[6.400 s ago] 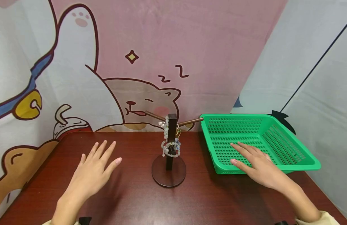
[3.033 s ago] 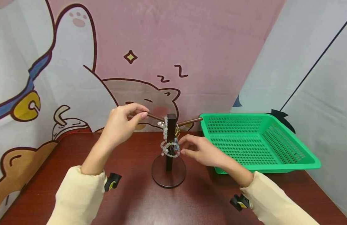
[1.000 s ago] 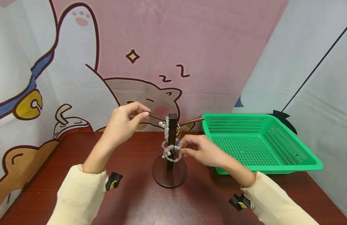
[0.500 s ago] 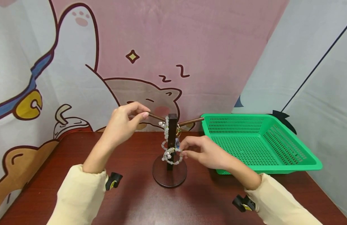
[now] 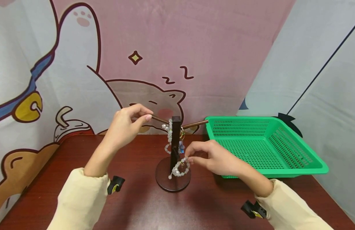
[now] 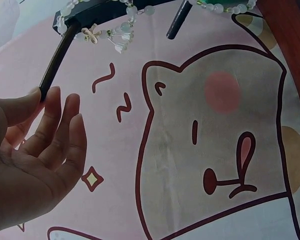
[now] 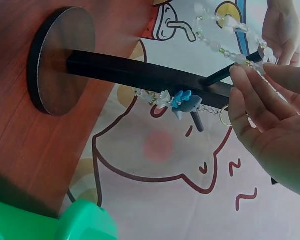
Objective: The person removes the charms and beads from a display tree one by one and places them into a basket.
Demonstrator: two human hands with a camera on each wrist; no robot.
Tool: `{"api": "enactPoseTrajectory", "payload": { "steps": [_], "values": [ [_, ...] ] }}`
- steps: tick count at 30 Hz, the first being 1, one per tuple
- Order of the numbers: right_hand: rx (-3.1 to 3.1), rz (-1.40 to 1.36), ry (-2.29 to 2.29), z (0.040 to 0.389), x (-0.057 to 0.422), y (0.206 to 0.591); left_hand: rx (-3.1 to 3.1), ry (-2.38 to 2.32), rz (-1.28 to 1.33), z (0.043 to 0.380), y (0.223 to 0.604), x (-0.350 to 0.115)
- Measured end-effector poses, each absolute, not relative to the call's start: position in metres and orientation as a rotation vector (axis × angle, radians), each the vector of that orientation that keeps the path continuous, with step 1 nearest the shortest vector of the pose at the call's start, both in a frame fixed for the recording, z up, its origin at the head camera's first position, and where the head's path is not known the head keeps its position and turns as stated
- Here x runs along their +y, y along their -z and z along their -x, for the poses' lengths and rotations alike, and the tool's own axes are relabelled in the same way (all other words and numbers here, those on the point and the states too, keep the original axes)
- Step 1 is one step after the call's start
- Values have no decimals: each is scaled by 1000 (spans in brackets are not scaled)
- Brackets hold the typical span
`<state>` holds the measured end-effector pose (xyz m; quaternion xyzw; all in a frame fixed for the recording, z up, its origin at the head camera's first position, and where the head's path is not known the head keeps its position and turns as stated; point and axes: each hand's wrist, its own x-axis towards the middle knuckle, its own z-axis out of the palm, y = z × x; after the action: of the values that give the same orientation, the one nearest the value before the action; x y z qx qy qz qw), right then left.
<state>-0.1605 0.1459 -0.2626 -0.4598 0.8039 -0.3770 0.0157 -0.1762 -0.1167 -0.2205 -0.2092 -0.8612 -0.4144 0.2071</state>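
A dark wooden stand (image 5: 176,132) has a round base and several pegs. My left hand (image 5: 122,127) pinches the end of its upper left peg (image 6: 57,62) between thumb and fingers. With thumb and fingertips my right hand (image 5: 216,158) holds a pale beaded bracelet (image 5: 188,166), which dangles in front of the post near the base. The bare front peg (image 5: 175,150) shows above it. Another pale beaded bracelet (image 5: 170,131), with white flower charms, hangs by the left peg. A keychain with a blue charm (image 7: 184,102) hangs on the post's right side. A further bracelet (image 5: 167,148) shows partly behind the post.
A green plastic basket (image 5: 310,170) stands on the right of the brown table (image 5: 131,198), close behind my right hand. The upper right peg (image 5: 196,124) reaches toward its rim. A cartoon-printed cloth (image 5: 223,64) hangs at the back.
Both hands came from spread over the table to the stand. My right hand has drawn the bracelet off the front peg, toward me and down. The left hand keeps its grip on the peg.
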Motion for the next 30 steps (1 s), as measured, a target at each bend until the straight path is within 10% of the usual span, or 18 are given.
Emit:
{"api": "enactPoseTrajectory", "payload": {
  "steps": [30],
  "values": [
    [2594, 1166, 1182, 169, 200, 279, -2418, 1181, 567, 175, 220, -118]
  ]
}}
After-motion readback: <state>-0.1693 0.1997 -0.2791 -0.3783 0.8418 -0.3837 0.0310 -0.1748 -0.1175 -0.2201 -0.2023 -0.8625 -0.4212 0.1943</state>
